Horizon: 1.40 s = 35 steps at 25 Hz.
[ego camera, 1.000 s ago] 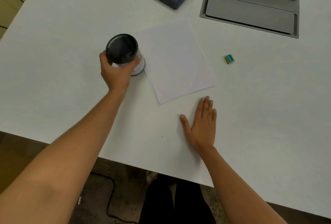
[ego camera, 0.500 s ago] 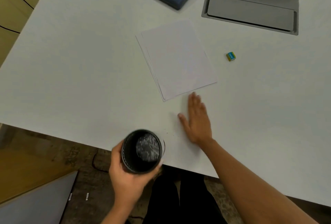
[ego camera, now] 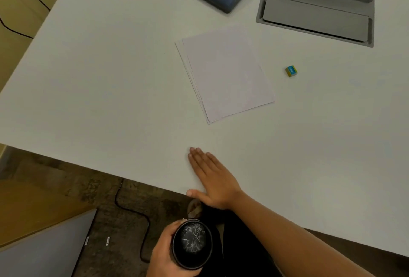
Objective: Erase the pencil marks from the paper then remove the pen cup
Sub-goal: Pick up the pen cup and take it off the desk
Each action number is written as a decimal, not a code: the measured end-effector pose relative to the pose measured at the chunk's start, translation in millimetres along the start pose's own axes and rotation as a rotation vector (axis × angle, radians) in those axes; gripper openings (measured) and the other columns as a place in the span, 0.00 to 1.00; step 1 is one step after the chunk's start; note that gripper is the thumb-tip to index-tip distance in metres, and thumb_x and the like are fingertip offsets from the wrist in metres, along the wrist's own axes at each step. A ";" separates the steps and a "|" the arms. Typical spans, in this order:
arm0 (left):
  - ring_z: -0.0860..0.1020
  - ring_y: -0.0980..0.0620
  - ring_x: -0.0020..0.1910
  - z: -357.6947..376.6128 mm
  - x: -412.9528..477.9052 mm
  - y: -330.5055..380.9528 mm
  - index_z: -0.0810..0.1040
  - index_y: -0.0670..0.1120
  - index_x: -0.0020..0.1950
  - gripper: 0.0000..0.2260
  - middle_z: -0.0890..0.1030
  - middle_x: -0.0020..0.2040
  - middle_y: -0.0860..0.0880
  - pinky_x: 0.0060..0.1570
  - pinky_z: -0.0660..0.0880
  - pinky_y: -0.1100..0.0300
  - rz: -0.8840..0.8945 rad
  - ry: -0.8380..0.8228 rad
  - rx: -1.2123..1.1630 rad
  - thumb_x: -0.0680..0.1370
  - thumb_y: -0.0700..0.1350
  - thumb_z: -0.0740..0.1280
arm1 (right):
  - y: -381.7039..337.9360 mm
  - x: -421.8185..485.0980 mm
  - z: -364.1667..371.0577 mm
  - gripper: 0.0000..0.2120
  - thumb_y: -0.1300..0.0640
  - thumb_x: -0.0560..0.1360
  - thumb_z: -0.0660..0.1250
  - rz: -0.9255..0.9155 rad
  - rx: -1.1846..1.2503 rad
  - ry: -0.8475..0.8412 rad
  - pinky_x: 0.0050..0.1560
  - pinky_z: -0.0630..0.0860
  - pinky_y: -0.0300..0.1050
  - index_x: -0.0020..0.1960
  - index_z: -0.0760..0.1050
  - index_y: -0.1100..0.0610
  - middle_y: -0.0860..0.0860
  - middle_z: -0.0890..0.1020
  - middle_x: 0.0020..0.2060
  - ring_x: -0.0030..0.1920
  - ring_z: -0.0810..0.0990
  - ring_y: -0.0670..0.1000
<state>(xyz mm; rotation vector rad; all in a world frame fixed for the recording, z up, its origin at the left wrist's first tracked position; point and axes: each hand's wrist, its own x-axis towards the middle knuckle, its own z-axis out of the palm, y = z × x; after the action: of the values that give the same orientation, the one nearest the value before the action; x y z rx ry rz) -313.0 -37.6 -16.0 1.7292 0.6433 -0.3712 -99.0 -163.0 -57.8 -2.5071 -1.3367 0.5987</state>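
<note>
Here, a person's left hand [ego camera: 162, 253] grips a black pen cup [ego camera: 192, 244], held off the white table [ego camera: 110, 99], below its near edge. The right hand [ego camera: 215, 180] lies flat, fingers straight, at that edge. A paper stack [ego camera: 225, 73] and a small eraser [ego camera: 291, 71] rest mid-table.

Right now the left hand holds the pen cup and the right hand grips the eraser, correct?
No. The head view shows the right hand flat on the table, away from the eraser; the left hand does hold the pen cup.
</note>
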 end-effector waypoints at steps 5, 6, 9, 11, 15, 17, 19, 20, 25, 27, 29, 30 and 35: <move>0.75 0.70 0.60 18.2 29.0 -35.2 0.73 0.63 0.62 0.39 0.75 0.61 0.71 0.53 0.69 0.78 -0.083 -0.028 0.116 0.55 0.57 0.86 | -1.0 -18.2 1.6 0.38 0.38 0.81 0.52 -0.096 0.168 0.020 0.78 0.46 0.51 0.80 0.44 0.59 0.53 0.44 0.80 0.79 0.41 0.49; 0.76 0.69 0.59 21.3 34.7 -40.9 0.73 0.62 0.61 0.38 0.77 0.59 0.68 0.52 0.70 0.77 -0.103 -0.026 0.122 0.55 0.56 0.86 | 7.5 -19.4 1.1 0.36 0.38 0.82 0.50 -0.014 0.178 0.095 0.78 0.47 0.51 0.80 0.45 0.59 0.53 0.45 0.80 0.79 0.42 0.50; 0.78 0.64 0.56 27.4 51.8 -49.2 0.72 0.61 0.56 0.34 0.80 0.54 0.61 0.50 0.73 0.74 -0.142 0.035 0.151 0.55 0.56 0.86 | 31.6 -14.5 -5.1 0.36 0.38 0.82 0.46 0.356 0.123 0.209 0.78 0.42 0.49 0.80 0.41 0.60 0.53 0.42 0.80 0.79 0.38 0.50; 0.77 0.65 0.53 27.0 65.7 -49.6 0.71 0.60 0.53 0.33 0.78 0.53 0.61 0.50 0.73 0.73 -0.141 0.105 0.150 0.56 0.53 0.86 | 27.9 -9.2 -5.5 0.38 0.36 0.82 0.46 0.392 0.048 0.169 0.77 0.39 0.48 0.80 0.39 0.60 0.54 0.40 0.79 0.78 0.37 0.50; 0.78 0.66 0.52 28.3 85.6 -41.5 0.74 0.55 0.54 0.32 0.79 0.52 0.60 0.46 0.75 0.72 -0.129 0.109 0.124 0.57 0.48 0.87 | -10.0 -17.7 9.1 0.42 0.34 0.80 0.52 0.114 0.059 0.061 0.78 0.43 0.50 0.80 0.42 0.60 0.54 0.43 0.80 0.79 0.40 0.51; 0.79 0.66 0.53 28.8 88.3 -41.6 0.73 0.56 0.59 0.33 0.80 0.53 0.62 0.50 0.77 0.69 -0.109 0.117 0.073 0.59 0.49 0.85 | -24.6 -28.9 18.3 0.44 0.33 0.79 0.54 0.028 0.034 0.011 0.78 0.45 0.50 0.80 0.42 0.60 0.55 0.43 0.80 0.79 0.40 0.51; 0.79 0.64 0.54 31.5 87.6 -39.5 0.72 0.60 0.59 0.30 0.80 0.55 0.61 0.52 0.77 0.65 -0.096 0.128 0.058 0.62 0.52 0.81 | -36.7 -39.1 25.2 0.43 0.33 0.79 0.54 -0.035 0.006 -0.011 0.78 0.46 0.51 0.80 0.42 0.61 0.56 0.44 0.80 0.79 0.40 0.52; 0.79 0.64 0.56 34.2 86.1 -37.6 0.71 0.62 0.60 0.28 0.79 0.56 0.62 0.52 0.76 0.67 -0.087 0.126 0.051 0.65 0.51 0.79 | -41.6 -43.4 28.2 0.43 0.34 0.80 0.53 -0.064 -0.009 -0.024 0.78 0.46 0.51 0.80 0.43 0.62 0.56 0.44 0.80 0.79 0.40 0.53; 0.82 0.60 0.50 44.2 84.2 -42.2 0.74 0.53 0.57 0.14 0.79 0.48 0.59 0.43 0.73 0.76 -0.131 0.122 0.099 0.77 0.42 0.73 | -53.0 -64.7 50.6 0.38 0.36 0.82 0.48 -0.185 0.034 -0.145 0.77 0.37 0.47 0.80 0.43 0.61 0.56 0.44 0.80 0.78 0.37 0.51; 0.82 0.50 0.44 44.3 82.3 -40.7 0.71 0.51 0.50 0.11 0.80 0.43 0.52 0.38 0.74 0.72 -0.143 0.144 0.099 0.77 0.42 0.73 | -55.4 -72.4 56.0 0.35 0.38 0.83 0.46 -0.209 0.070 -0.148 0.76 0.36 0.45 0.80 0.45 0.61 0.56 0.46 0.80 0.78 0.36 0.50; 0.82 0.54 0.43 42.5 82.7 -39.5 0.73 0.50 0.50 0.14 0.81 0.43 0.53 0.39 0.74 0.73 -0.131 0.160 0.064 0.73 0.42 0.76 | -53.3 -73.3 50.3 0.33 0.41 0.83 0.48 -0.182 0.109 -0.029 0.77 0.38 0.45 0.80 0.48 0.60 0.55 0.49 0.79 0.79 0.41 0.50; 0.82 0.61 0.45 41.8 82.6 -38.9 0.74 0.49 0.51 0.19 0.82 0.45 0.55 0.40 0.73 0.74 -0.129 0.160 0.029 0.68 0.42 0.81 | -47.3 -69.7 41.8 0.32 0.41 0.83 0.49 -0.122 0.156 0.066 0.77 0.40 0.45 0.80 0.50 0.59 0.54 0.50 0.79 0.79 0.44 0.51; 0.77 0.69 0.56 41.5 80.7 -37.7 0.74 0.56 0.56 0.34 0.80 0.54 0.59 0.49 0.74 0.76 -0.082 0.192 0.005 0.56 0.48 0.88 | 50.0 -38.5 -8.5 0.34 0.42 0.82 0.46 0.613 0.207 0.518 0.78 0.43 0.53 0.80 0.45 0.62 0.56 0.47 0.79 0.79 0.42 0.54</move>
<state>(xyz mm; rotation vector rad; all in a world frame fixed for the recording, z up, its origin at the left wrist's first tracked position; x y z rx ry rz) -267.6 -53.9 -101.7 1.7607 0.8543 -0.2655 -77.5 -222.9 -60.4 -2.6169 -0.3068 0.1445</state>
